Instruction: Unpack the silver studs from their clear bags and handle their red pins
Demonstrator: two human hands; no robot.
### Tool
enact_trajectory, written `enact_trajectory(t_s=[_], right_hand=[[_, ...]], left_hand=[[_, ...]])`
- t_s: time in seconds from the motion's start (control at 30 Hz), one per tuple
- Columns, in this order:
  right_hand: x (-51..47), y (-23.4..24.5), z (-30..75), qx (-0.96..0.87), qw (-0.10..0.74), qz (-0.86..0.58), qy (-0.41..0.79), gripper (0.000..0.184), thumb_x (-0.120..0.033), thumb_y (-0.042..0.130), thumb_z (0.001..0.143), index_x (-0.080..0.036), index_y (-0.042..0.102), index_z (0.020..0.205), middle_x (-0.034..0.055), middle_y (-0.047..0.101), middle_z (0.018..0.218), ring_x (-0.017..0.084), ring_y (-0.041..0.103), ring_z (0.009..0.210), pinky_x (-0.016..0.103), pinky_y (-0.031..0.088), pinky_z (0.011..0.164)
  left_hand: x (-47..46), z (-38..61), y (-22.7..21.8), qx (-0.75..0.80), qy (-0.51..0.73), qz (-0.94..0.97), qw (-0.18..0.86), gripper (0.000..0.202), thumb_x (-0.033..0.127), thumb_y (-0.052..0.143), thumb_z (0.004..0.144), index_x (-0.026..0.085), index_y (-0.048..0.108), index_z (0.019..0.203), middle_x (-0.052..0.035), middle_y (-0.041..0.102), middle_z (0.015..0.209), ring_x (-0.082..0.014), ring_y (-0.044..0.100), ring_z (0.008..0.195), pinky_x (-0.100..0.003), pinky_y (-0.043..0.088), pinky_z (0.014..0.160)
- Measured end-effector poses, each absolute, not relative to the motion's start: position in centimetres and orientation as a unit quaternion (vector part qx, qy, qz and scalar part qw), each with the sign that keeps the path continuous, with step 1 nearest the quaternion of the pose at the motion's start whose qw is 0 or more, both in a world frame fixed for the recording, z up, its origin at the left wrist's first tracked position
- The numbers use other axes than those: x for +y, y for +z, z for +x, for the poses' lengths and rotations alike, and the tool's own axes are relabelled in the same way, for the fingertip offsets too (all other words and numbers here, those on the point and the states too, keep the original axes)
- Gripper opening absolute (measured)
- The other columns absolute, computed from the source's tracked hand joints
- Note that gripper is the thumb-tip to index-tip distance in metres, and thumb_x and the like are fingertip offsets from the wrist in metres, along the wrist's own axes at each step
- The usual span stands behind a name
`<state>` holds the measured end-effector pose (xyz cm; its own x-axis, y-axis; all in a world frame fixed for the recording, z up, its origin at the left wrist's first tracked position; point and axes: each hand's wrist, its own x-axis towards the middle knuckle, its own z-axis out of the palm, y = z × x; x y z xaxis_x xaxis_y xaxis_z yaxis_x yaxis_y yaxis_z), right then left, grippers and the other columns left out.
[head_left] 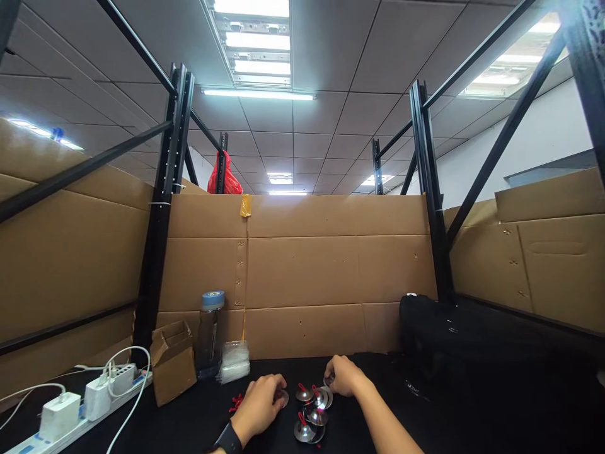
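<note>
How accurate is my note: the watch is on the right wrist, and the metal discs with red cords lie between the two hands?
One slip: the head view shows the watch on the wrist of the left hand. The metal discs do lie between it and the right hand.

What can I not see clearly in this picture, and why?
In the head view:
Round piece: partly covered by the left hand.
Right hand: its palm, turned away.
Red bits: too small to count.
Cardboard box: inside hidden by its walls and flaps.
Power strip: cut off by the bottom edge.
</note>
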<state>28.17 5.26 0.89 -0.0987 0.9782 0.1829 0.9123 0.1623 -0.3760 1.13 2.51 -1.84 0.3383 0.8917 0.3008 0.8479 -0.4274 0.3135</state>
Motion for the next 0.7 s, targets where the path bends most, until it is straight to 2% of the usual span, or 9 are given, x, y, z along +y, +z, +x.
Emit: enact_trajectory(t_s=[0.17,0.27,0.4,0.5,0.6,0.7], right_hand=[[5.8,0.4,28.6,-0.749,0.206,-0.623,0.093,0.03,-0.009,0.066,0.06,-0.025,0.078,0.081,0.0053,0.076,0.093,0.025,0.072,0.091,0.028,0.048,0.072],[5.9,0.3,28.7,-0.748,0.191,-0.63,0.085,0.035,-0.006,0.064,0.059,-0.025,0.078,0.085,0.0061,0.075,0.096,0.026,0.071,0.093,0.029,0.047,0.073],[5.6,0.5,28.6,-0.744,0.213,-0.631,0.053,0.041,-0.01,0.064,0.063,-0.024,0.075,0.101,0.0097,0.071,0.113,0.03,0.066,0.108,0.036,0.048,0.086],[5.2,1.0,27.7,-0.771,0.286,-0.567,0.043,0.047,-0.01,0.06,0.067,-0.021,0.071,0.112,0.0097,0.068,0.119,0.026,0.061,0.117,0.034,0.044,0.097],[4.6,1.5,25.7,-0.805,0.337,-0.483,0.076,0.047,-0.013,0.06,0.07,-0.021,0.069,0.115,0.0072,0.069,0.116,0.022,0.061,0.111,0.03,0.043,0.097],[3.6,1.6,23.2,-0.823,0.333,-0.436,0.143,0.048,-0.022,0.074,0.062,-0.022,0.071,0.111,0.0035,0.072,0.106,0.022,0.064,0.098,0.027,0.046,0.086]], left_hand=[[3.5,0.9,-2.8,0.52,0.238,0.817,0.07,0.032,0.019,0.061,0.077,0.022,0.068,0.108,-0.0039,0.071,0.108,-0.0206,0.063,0.101,-0.028,0.043,0.086],[4.1,0.8,-3.4,0.532,0.252,0.804,0.079,0.028,0.021,0.06,0.078,0.018,0.068,0.105,-0.0067,0.071,0.107,-0.0206,0.061,0.101,-0.027,0.043,0.085],[4.6,0.6,-3.6,0.548,0.259,0.794,0.058,0.02,0.016,0.056,0.08,0.019,0.071,0.093,-0.0062,0.071,0.103,-0.0202,0.062,0.1,-0.026,0.042,0.084],[4.5,0.5,-3.1,0.547,0.278,0.788,0.049,0.018,0.016,0.054,0.082,0.02,0.071,0.088,-0.0053,0.072,0.098,-0.0202,0.063,0.097,-0.027,0.041,0.083],[3.8,0.9,-2.0,0.513,0.338,0.788,0.046,0.021,0.016,0.056,0.082,0.022,0.068,0.098,-0.0029,0.073,0.097,-0.0191,0.063,0.095,-0.026,0.041,0.082],[2.8,1.6,-0.5,0.465,0.399,0.787,0.069,0.019,0.019,0.059,0.082,0.023,0.066,0.1,-0.0017,0.073,0.094,-0.0189,0.064,0.093,-0.026,0.043,0.083]])
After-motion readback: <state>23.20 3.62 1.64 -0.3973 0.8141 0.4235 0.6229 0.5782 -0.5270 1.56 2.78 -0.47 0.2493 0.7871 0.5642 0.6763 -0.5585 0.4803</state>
